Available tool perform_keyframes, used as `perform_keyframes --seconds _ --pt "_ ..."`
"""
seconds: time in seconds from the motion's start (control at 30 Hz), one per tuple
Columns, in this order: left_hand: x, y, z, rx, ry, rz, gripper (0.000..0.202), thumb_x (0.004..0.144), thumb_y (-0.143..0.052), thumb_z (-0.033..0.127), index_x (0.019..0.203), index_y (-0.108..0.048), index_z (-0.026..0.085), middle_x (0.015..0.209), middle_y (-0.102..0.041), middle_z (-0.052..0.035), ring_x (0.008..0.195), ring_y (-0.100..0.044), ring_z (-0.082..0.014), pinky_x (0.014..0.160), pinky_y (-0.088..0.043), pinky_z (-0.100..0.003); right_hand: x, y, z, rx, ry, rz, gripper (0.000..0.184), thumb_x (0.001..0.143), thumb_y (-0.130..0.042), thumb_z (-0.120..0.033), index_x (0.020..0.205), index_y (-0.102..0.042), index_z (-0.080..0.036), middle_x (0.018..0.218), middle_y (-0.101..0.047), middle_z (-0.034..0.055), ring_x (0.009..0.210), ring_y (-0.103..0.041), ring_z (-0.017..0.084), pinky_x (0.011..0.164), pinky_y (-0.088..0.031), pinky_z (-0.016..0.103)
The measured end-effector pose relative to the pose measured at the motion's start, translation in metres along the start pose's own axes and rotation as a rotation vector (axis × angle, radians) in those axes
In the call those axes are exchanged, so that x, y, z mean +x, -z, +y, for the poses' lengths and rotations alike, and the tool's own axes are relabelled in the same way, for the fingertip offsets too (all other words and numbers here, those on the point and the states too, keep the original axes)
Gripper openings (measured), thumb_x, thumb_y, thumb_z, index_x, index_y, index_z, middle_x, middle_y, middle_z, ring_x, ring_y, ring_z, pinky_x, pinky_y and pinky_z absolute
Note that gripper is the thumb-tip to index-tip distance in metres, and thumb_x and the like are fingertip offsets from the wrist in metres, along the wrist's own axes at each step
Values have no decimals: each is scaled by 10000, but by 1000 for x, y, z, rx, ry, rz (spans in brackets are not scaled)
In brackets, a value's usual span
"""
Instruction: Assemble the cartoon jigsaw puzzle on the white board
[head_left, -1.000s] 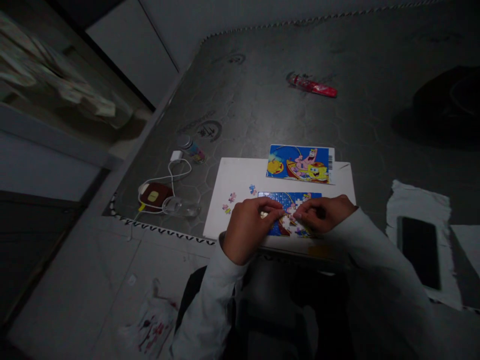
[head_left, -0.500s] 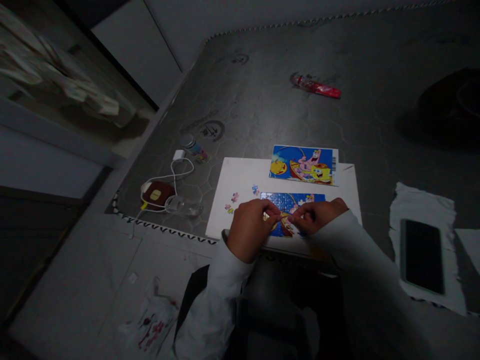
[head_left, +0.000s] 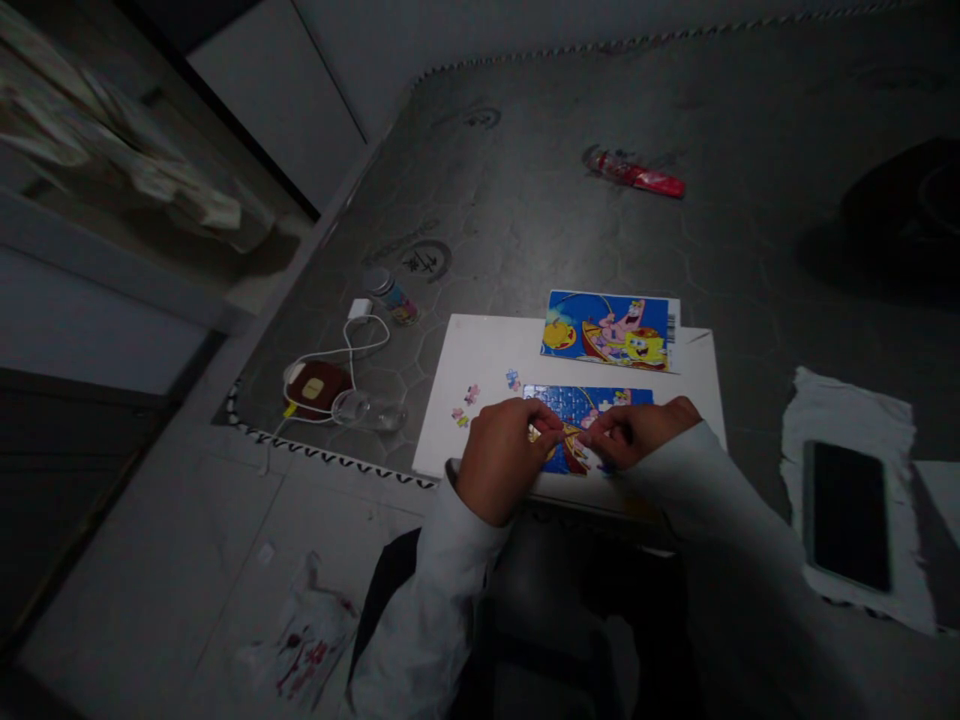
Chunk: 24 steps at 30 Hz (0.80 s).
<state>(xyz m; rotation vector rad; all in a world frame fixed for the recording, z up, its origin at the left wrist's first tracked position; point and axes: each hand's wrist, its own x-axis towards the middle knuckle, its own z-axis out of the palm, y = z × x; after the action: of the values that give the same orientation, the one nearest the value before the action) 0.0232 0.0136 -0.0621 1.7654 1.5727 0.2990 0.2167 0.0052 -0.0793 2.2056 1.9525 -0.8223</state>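
Observation:
A partly assembled jigsaw puzzle [head_left: 556, 402] lies on a white board [head_left: 442, 420], with gaps showing at its right side. My left hand [head_left: 504, 450] rests over its left part, thumb and forefinger closed in a pinch above the boat picture. Close beside it, my right hand [head_left: 634, 432] pinches too, fingertips almost meeting the left ones. Whatever sits between the fingertips is too small and dark to make out. Several loose puzzle pieces [head_left: 471, 394] lie left of the puzzle. Behind it is a printed picture card [head_left: 606, 330] with cartoon figures in a boat.
Left of the board are a clear plastic bottle [head_left: 369, 411], a brown case [head_left: 319, 388] with a white cable [head_left: 351, 350], and a small printed container [head_left: 394, 297]. A phone [head_left: 847, 515] lies on white paper [head_left: 817, 400] at right. A red packet [head_left: 637, 176] lies farther back.
The whole view has shifted very slightly. Both hands keep their pinch at the same spot on the puzzle, and no piece has visibly moved.

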Motion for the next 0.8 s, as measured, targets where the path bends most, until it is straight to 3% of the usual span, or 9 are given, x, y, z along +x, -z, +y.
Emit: perform_keyframes --seconds 0.13,0.27,0.47,0.6,0.7,0.8 --pt "0 1 0 -3 -8 -2 107 923 -900 130 908 -879 234 959 -892 -25 940 -827 -236 930 -598 -366 -3 5 12 85 8 -11 196 922 -850 -460 796 -849 -310 613 -719 -35 687 -716 205 857 -438 386" --pt "0 0 0 -30 -25 32 133 912 -904 115 883 -867 240 928 -888 -15 927 -834 -241 930 -625 -385 -11 5 39 299 104 190 321 959 -772 -599 875 -877 -308 638 -710 -20 658 -680 207 696 -428 360" --pt "-2 -8 4 -185 -107 76 244 916 -946 165 1134 -890 261 1017 -908 -15 932 -860 -219 969 -676 -369 -11 1 49 559 36 267 434 916 -754 -655 944 -886 -243 684 -735 21 664 -656 202 618 -421 316" --pt "-5 -19 5 -292 -198 34 325 964 -923 208 1277 -862 271 1052 -914 -1 715 -830 -151 821 -696 -296 -6 -3 46 559 79 243 458 904 -737 -685 903 -870 -246 620 -676 4 624 -599 184 590 -368 304" --pt "-5 -24 4 -229 -310 89 265 959 -927 192 1213 -880 253 1043 -918 -11 859 -865 -176 957 -695 -323 -4 -6 48 531 97 235 462 900 -730 -695 886 -867 -254 605 -662 -4 625 -603 184 591 -362 305" --pt "-3 -27 3 -170 -370 118 236 952 -937 212 1181 -885 226 1017 -915 -25 921 -868 -196 978 -687 -337 -1 -9 51 511 83 251 450 881 -731 -694 844 -859 -264 606 -686 3 635 -649 198 580 -375 310"
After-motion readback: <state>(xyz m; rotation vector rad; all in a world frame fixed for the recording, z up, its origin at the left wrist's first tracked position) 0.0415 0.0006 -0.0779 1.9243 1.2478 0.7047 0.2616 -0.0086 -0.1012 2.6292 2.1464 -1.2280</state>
